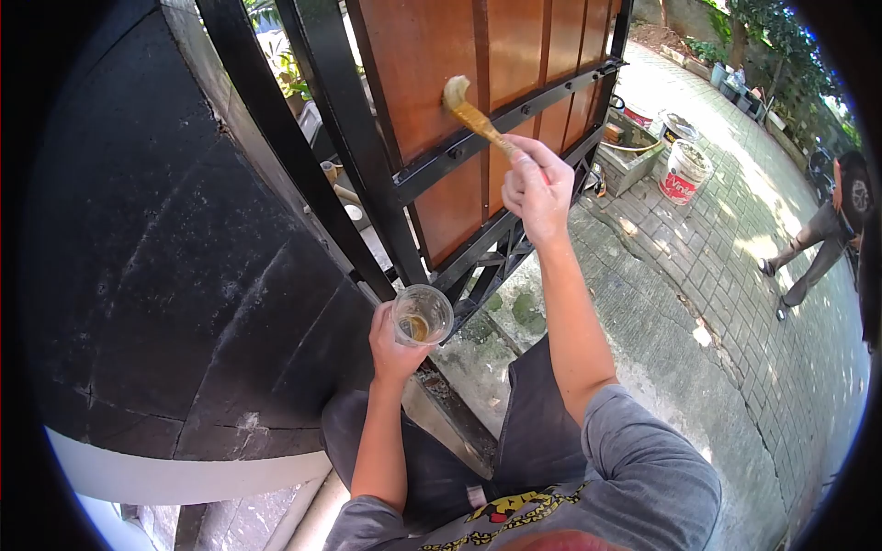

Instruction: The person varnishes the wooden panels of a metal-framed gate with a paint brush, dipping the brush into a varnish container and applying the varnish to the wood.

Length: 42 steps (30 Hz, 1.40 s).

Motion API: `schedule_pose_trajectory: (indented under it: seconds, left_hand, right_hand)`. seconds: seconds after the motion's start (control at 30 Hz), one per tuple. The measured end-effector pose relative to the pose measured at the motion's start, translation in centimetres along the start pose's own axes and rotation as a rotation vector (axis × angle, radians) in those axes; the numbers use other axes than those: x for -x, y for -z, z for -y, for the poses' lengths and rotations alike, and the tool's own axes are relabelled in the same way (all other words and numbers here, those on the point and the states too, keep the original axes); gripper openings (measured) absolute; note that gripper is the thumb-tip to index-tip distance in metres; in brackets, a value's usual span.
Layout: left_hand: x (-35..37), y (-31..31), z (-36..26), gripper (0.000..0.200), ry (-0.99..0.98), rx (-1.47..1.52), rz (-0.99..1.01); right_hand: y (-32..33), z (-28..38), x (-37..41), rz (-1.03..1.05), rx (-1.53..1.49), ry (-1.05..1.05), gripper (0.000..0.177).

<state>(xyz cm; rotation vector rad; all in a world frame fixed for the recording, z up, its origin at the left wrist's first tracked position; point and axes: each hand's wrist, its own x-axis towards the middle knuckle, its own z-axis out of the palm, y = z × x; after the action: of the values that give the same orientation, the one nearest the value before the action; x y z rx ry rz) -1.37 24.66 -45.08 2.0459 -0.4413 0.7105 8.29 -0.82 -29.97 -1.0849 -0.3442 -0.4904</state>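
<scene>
My right hand [540, 188] is closed round the handle of a paintbrush [478, 119]. The brush's pale bristles are at the surface of a brown wooden panel [427, 60], above a black metal crossbar [501, 129]. Lower down, my left hand [393, 347] is wrapped round a clear plastic cup [423, 315] with a little amber liquid at its bottom. The cup is upright and its mouth faces me, close to the lower corner of the black frame [404, 248].
A dark wall [165, 257] fills the left side. Beyond the panel, a red and white bucket [684, 173] stands by a concrete trough [627, 165] on the paving [717, 266]. Another person [831, 225] stands at the far right.
</scene>
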Motion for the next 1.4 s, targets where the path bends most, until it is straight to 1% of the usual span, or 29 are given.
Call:
schedule_pose_trajectory:
  seconds: [0.1, 0.13, 0.23, 0.33, 0.43, 0.83, 0.93, 1.03, 1.07, 1.23, 1.3, 1.4]
  left_hand:
    - [-0.2, -0.1, -0.1, 0.060, -0.007, 0.009, -0.004]
    - [-0.2, -0.2, -0.1, 0.060, -0.008, 0.014, -0.010]
    - [-0.2, -0.6, -0.1, 0.058, -0.002, 0.018, 0.000]
    - [-0.5, -0.9, -0.3, 0.058, -0.017, 0.016, 0.001]
    - [-0.7, -1.1, -0.4, 0.057, -0.025, 0.029, 0.002]
    - [-0.5, -1.1, 0.0, 0.059, -0.008, 0.033, 0.009]
    - [-0.5, -1.1, 0.3, 0.059, -0.019, 0.014, 0.011]
    - [-0.4, -1.1, 0.4, 0.060, -0.023, 0.023, 0.001]
    - [-0.4, -1.1, 0.4, 0.060, -0.023, 0.024, 0.003]
    - [-0.3, -1.9, 0.4, 0.060, -0.013, 0.029, 0.035]
    - [-0.1, -2.2, 0.4, 0.059, -0.013, 0.027, 0.053]
    - [-0.1, -2.2, 0.2, 0.059, -0.017, 0.014, 0.061]
  right_hand:
    - [0.3, 0.5, 0.4, 0.102, -0.003, -0.042, 0.024]
    - [0.4, 0.7, 0.3, 0.096, -0.024, -0.064, 0.023]
    - [0.3, 0.1, 0.3, 0.028, -0.077, -0.016, 0.024]
    - [-0.5, -0.8, 0.6, -0.060, -0.018, 0.032, 0.024]
    - [-0.9, -1.2, 0.7, -0.068, 0.012, 0.066, 0.026]
    - [-1.7, -0.8, 0.5, -0.098, -0.143, 0.028, 0.030]
    - [-1.7, -1.0, 0.6, -0.137, -0.112, 0.108, 0.030]
    - [-1.1, -0.3, 0.4, -0.187, -0.182, 0.157, 0.030]
    - [-0.9, 0.1, 0.4, -0.189, -0.121, 0.131, 0.036]
    - [-1.0, 0.0, 1.1, -0.071, -0.081, 0.012, 0.032]
    - [-1.1, -0.6, 1.6, 0.011, -0.073, -0.013, 0.031]
    - [-1.0, -0.7, 1.9, -0.019, -0.061, 0.019, 0.030]
